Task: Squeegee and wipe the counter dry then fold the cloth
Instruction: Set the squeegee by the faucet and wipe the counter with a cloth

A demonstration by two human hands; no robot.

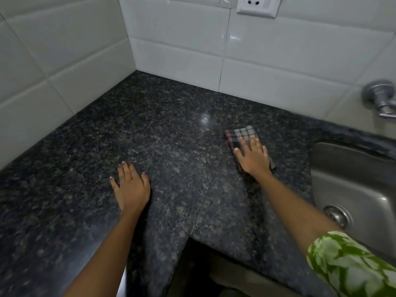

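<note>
A dark speckled granite counter (171, 129) fills the corner between two tiled walls. On its right part lies a folded checked cloth (241, 133), grey with dark red stripes. My right hand (254, 156) lies flat on the cloth, palm down and fingers spread, covering its near half. My left hand (130, 186) rests flat on the bare counter to the left, fingers apart, holding nothing. No squeegee is in view.
A steel sink (351, 185) with a round drain (337, 215) is set into the counter at the right. A metal tap (380, 97) sticks out of the right wall. A white socket (257, 6) sits high on the back wall. The counter's front edge notches inward at the bottom centre.
</note>
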